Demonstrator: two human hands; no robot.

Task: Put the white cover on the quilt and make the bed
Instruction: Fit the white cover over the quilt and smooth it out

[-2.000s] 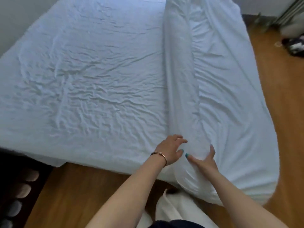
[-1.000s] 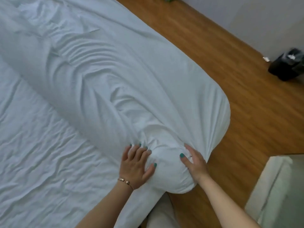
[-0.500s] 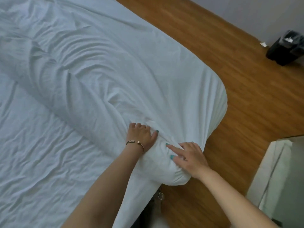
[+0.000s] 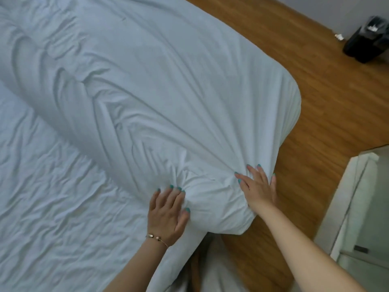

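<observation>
Now both flat hands, left hand [image 4: 168,211] and right hand [image 4: 257,187], press the quilt [image 4: 212,199] roll at lower centre, likely squeezing filling into the white cover [image 4: 168,91].

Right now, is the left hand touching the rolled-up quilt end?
Touching. The head view shows the left hand lying flat against the side of the rolled quilt, fingers pressed into the bunched fabric with no gap.

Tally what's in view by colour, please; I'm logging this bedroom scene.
White: 3, quilt in its cover, bed sheet, scrap on the floor
Black: 1, bin
Gold: 1, bracelet at the left hand
Total: 5
</observation>
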